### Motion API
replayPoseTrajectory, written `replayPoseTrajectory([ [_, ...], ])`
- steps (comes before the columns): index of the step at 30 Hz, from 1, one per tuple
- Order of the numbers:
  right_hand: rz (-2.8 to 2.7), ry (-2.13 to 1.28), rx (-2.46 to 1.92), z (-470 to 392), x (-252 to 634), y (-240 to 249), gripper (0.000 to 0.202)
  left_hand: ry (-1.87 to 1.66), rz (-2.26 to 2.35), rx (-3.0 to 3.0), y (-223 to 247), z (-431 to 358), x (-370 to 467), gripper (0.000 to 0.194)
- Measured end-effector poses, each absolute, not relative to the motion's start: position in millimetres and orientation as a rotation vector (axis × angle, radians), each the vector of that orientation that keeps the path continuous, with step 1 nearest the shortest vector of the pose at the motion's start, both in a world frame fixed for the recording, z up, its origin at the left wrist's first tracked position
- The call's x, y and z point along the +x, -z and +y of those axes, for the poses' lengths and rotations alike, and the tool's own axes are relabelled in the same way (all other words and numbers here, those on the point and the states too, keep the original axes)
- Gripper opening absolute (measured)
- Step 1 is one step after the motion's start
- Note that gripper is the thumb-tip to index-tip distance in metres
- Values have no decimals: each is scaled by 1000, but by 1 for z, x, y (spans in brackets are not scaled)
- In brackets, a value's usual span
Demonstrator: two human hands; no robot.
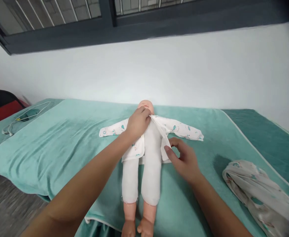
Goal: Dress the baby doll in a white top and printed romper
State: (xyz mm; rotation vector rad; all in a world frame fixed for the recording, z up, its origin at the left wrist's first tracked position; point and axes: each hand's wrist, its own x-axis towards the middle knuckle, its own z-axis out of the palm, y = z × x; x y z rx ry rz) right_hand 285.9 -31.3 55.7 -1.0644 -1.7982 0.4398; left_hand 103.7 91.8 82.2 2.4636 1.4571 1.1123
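A baby doll (pixel 152 184) lies on its back on a green blanket, its feet toward me. It wears a white baby shirt (pixel 184 128) with a small printed pattern, sleeves spread to both sides and the front hanging apart over the white body. My left hand (pixel 139 121) is at the doll's neck, fingers closed on the shirt's collar and partly covering the chin. Lower down, my right hand (pixel 182 156) pinches the edge of the shirt's right-hand front panel between thumb and fingers, lifting it a little off the doll.
The green blanket (pixel 80 141) covers the bed, with a darker green layer (pixel 265 138) at the right. Crumpled printed cloth (pixel 258 194) lies near the right front. A white cord (pixel 31 115) and a red and black object (pixel 1 107) are at the left. Behind stands a white wall (pixel 144 72) under a barred window.
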Motion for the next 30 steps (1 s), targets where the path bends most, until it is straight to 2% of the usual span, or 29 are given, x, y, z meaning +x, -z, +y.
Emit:
replayPoseTrajectory([
  [5, -2199, -312, -977, -34, 253, -92, 10, -1297, 1416, 2281, -78, 99, 98, 24],
  [8, -2434, -464, -866, -25, 246, -100, 13, -1398, 1369, 2190, -70, 109, 94, 23],
  [12, -2018, -665, -806, -19, 259, -75, 14, -1541, 1281, 2043, -51, 106, 80, 25],
  [16, -1629, -555, -1173, -17, 284, -42, 23, -1582, 1382, 1975, -25, 85, 53, 27],
  [20, -1713, -753, -1272, -19, 301, -27, 25, -1429, 1565, 2016, -7, 69, 30, 27],
  [23, -1800, -859, -1199, -28, 305, -23, 46, -1242, 1624, 2056, -3, 58, 23, 29],
  [25, -1821, -839, -1211, -36, 305, -21, 51, -1136, 1645, 2061, -1, 48, 21, 30],
  [30, -1887, -646, -1317, -57, 303, -18, 21, -896, 1683, 2196, 1, 15, 16, 24],
])
